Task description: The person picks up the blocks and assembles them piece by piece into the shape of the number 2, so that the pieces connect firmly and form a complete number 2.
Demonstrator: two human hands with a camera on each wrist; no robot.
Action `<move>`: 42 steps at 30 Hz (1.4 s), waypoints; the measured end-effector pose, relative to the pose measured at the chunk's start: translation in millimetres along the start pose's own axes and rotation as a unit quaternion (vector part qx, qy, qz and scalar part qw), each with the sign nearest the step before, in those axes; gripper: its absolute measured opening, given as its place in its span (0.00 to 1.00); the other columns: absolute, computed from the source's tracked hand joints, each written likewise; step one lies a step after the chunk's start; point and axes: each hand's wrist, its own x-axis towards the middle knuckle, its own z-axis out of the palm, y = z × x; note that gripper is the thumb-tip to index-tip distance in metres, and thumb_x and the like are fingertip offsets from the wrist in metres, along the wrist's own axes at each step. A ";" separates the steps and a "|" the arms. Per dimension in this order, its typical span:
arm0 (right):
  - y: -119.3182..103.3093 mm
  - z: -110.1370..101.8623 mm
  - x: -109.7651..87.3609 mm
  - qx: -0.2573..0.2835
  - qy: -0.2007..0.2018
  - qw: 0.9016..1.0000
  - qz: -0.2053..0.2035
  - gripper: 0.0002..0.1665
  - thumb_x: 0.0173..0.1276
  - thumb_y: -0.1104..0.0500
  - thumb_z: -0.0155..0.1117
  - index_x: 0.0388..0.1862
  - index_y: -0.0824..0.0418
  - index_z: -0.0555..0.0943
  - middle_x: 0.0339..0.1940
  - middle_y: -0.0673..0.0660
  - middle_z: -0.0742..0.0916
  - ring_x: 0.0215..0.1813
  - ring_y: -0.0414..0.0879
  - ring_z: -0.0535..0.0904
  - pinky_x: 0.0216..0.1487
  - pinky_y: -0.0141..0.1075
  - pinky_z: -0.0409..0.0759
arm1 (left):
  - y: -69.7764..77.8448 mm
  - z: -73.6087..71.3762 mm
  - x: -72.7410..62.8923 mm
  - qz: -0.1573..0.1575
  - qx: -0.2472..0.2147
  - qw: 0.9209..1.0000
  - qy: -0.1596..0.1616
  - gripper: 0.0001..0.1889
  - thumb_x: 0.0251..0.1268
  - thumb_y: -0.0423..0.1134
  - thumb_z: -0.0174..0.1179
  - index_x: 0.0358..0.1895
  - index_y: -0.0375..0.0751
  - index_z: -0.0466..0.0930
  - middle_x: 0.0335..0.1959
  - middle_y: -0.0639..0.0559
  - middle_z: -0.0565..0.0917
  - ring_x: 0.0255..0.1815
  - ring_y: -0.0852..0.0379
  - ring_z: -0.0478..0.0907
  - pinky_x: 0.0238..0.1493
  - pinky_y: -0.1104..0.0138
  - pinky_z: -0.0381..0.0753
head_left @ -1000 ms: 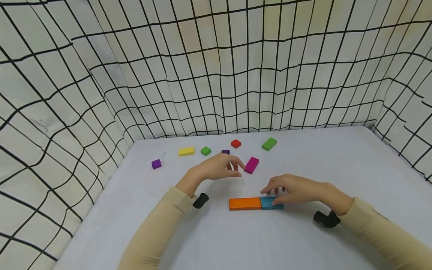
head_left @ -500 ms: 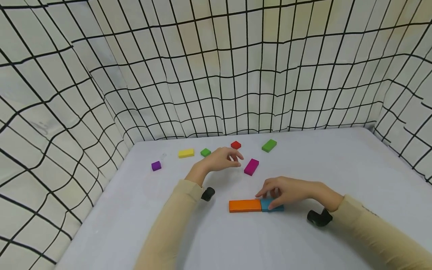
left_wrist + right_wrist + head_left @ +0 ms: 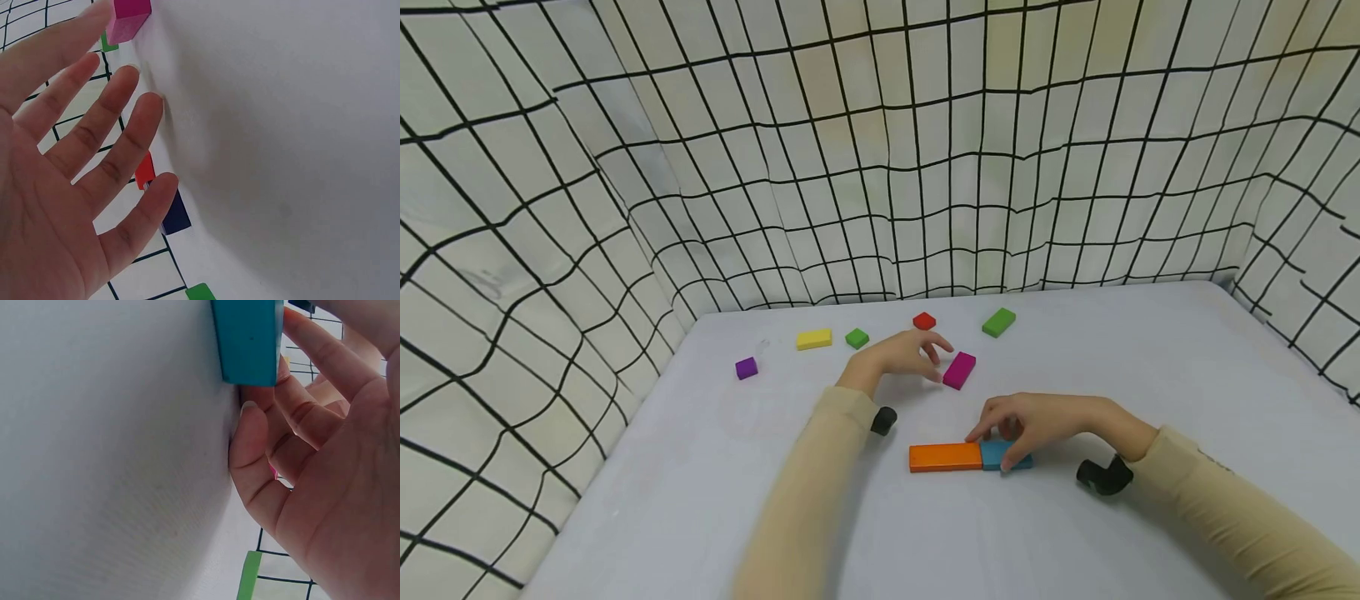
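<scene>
My left hand (image 3: pixel 901 353) hovers beside a magenta block (image 3: pixel 959 371), fingers spread and the thumb tip close to its near end. In the left wrist view that thumb overlaps the magenta block (image 3: pixel 131 12); whether they touch I cannot tell. With thumb at the near edge and fingers at the far edge, my right hand (image 3: pixel 1048 419) pinches a short blue block (image 3: pixel 991 456). The blue block lies end to end with a longer orange block (image 3: pixel 945 457). Fingers of the right hand curl behind the blue block (image 3: pixel 250 347) in the right wrist view.
Farther back lie a purple block (image 3: pixel 746 368), a yellow block (image 3: pixel 814 339), two green blocks (image 3: pixel 857 338) (image 3: pixel 998 322) and a red block (image 3: pixel 924 320). A dark purple block (image 3: pixel 177 214) is hidden from the head view. Black netting (image 3: pixel 925 167) surrounds the white table (image 3: pixel 1112 350).
My left hand went back, then right to the magenta block. The right hand shifted slightly left, its thumb sliding from atop the blue block to its near edge. The blocks look unmoved.
</scene>
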 end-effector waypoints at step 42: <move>-2.7 2.7 1.1 0.002 0.004 1.000 -0.005 0.24 0.67 0.55 0.75 0.61 0.55 0.85 0.46 0.46 0.80 0.43 0.43 0.74 0.43 0.32 0.75 | 3.5 3.7 -4.9 -0.005 0.065 0.998 -0.024 0.33 0.59 0.40 0.75 0.69 0.53 0.75 0.47 0.53 0.81 0.50 0.54 0.76 0.52 0.58 0.79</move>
